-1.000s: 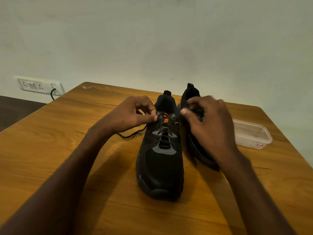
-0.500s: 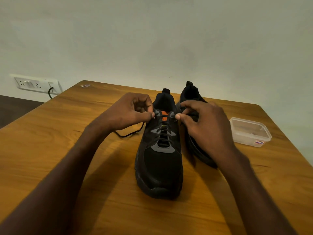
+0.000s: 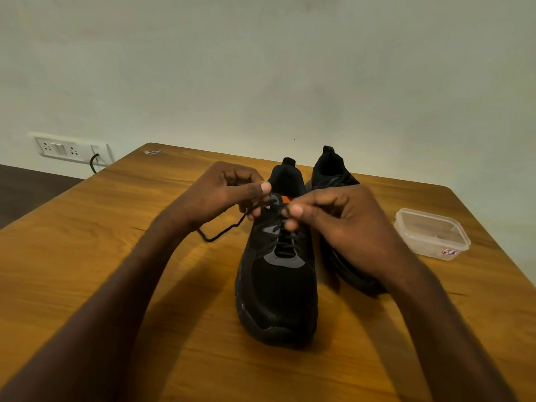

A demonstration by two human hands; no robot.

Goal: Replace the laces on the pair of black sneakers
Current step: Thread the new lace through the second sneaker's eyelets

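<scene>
Wooden table (image 3: 87,256) against pale wall bore two black sneakers (image 3: 278,285) side by side; left hand (image 3: 220,195) and right hand (image 3: 345,224) each pinched the black lace (image 3: 223,232) over the nearer shoe's top eyelets, plastic container (image 3: 432,233) well right.

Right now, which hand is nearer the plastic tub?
Right. The right hand works at the front sneaker's laces, with the tub just beyond it on the table; the left hand is across the sneaker, farther away.
</scene>
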